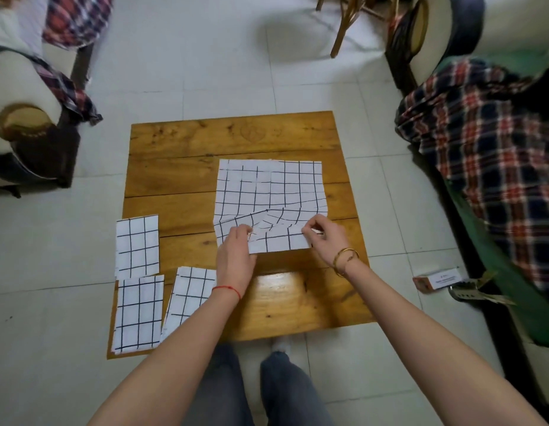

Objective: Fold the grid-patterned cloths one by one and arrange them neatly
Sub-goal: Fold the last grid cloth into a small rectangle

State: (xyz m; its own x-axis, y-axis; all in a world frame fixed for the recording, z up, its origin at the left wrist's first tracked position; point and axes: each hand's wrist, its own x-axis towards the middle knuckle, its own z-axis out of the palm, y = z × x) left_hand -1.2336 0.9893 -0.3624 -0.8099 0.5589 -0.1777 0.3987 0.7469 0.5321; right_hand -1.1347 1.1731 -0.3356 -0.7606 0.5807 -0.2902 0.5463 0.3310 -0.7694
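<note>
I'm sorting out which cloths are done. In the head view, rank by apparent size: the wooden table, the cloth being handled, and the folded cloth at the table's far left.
1. wooden table, clearly largest.
2. cloth being handled, gripped by the left hand and right hand.
3. folded cloth at far left, smallest.

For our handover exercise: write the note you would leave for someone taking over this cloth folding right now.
Left hand and right hand: each pinches the near edge of the open cloth, lifted off the wooden table.
Done: three folded cloths lie at the table's left near corner, side by side, not stacked.
Left: fold this cloth, place it with the others, tidy them.
</note>
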